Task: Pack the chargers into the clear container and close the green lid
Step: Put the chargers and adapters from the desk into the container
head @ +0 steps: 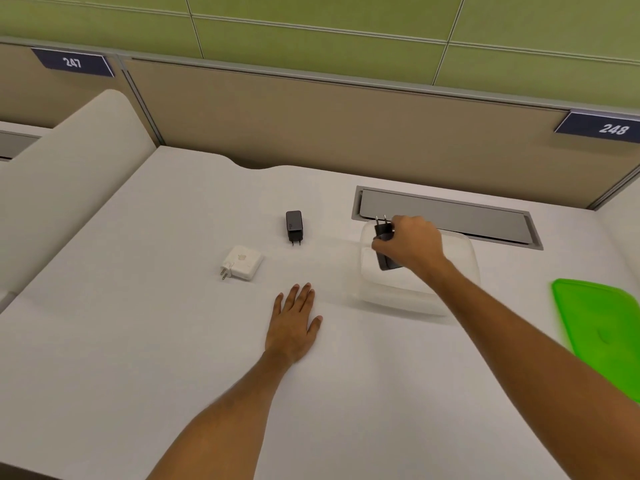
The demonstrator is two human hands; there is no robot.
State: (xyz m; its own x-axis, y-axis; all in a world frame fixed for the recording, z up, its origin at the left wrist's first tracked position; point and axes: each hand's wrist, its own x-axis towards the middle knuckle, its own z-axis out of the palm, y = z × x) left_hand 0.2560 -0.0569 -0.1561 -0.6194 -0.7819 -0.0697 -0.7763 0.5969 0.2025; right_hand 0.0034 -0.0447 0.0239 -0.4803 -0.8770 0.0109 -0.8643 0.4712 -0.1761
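The right hand point(412, 242) is closed around a dark charger point(383, 245), prongs pointing up and away, and holds it over the clear container point(419, 296), inside the line of its near-left rim. The container stands open on the white desk point(138, 341), its far edge just beside a grey hatch point(446, 216) set into the desktop. The green lid point(602, 327) lies flat well to the right, near the desk's right edge. The left hand point(294, 323) rests palm down on the desk with fingers spread, gripping nothing. Beyond it lie a white charger point(242, 262) and a black charger point(294, 226), apart from each other, with bare desk between them and the container.
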